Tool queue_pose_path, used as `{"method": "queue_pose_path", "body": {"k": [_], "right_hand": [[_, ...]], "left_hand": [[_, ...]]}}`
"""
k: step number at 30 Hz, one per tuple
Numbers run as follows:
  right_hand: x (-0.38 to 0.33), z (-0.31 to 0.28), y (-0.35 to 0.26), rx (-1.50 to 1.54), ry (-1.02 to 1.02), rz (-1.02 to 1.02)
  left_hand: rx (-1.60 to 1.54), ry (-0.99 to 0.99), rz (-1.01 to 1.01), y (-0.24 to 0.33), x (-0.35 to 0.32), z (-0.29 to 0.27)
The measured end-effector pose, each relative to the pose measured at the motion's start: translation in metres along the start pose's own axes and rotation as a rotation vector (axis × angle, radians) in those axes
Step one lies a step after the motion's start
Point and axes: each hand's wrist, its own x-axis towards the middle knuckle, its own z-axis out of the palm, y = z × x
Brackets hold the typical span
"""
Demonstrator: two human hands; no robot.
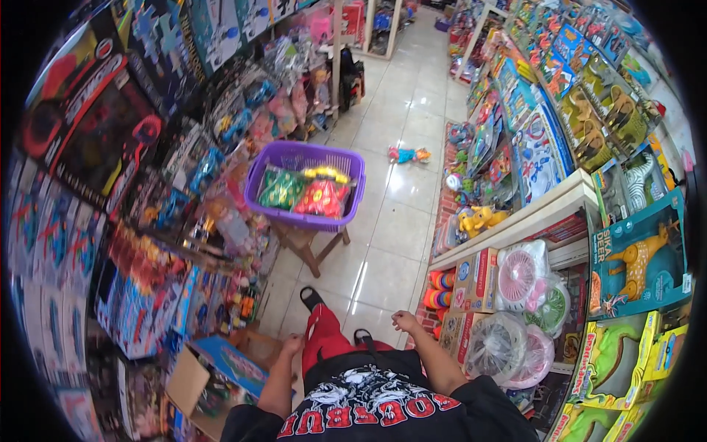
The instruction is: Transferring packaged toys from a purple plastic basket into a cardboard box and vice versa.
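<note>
My left hand (293, 344) hangs beside my red trouser leg, close to an open cardboard box (190, 383); its fingers are too hidden to make out. My right hand (404, 321) is held out over the floor on my other side, fingers curled in, with nothing visible in it. Ahead of me a purple plastic basket (359, 186) rests on a wooden stool (313, 254), out of reach of both hands. Inside it lie a green bag (281, 189), a red bag (322, 199) and something yellow (326, 174).
Shelves of packaged toys line both sides of the tiled aisle (394, 214). A small colourful toy (409, 155) lies on the floor farther ahead. Plastic-wrapped round baskets (497, 346) and cartons (475, 280) stand at my right, below a boxed deer toy (639, 258).
</note>
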Motion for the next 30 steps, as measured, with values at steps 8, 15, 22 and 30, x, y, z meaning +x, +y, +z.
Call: {"method": "queue_pose_path", "body": {"k": [8, 15, 22, 30], "right_hand": [[-0.038, -0.012, 0.127, -0.184, -0.16, 0.253], [-0.067, -0.004, 0.137, -0.555, -0.237, 0.284], [-0.049, 0.037, 0.103, -1.008, -0.432, -0.158], [-0.063, 0.128, 0.03, -0.696, -0.249, -0.07]], "left_hand": [[0.395, 0.356, -0.032, -0.083, -0.127, 0.084], [0.34, 0.451, -0.13, -0.191, -0.186, 0.09], [0.244, 0.453, -0.235, -0.271, -0.238, 0.08], [-0.135, 0.627, -0.111, -0.389, -0.28, 0.045]]}}
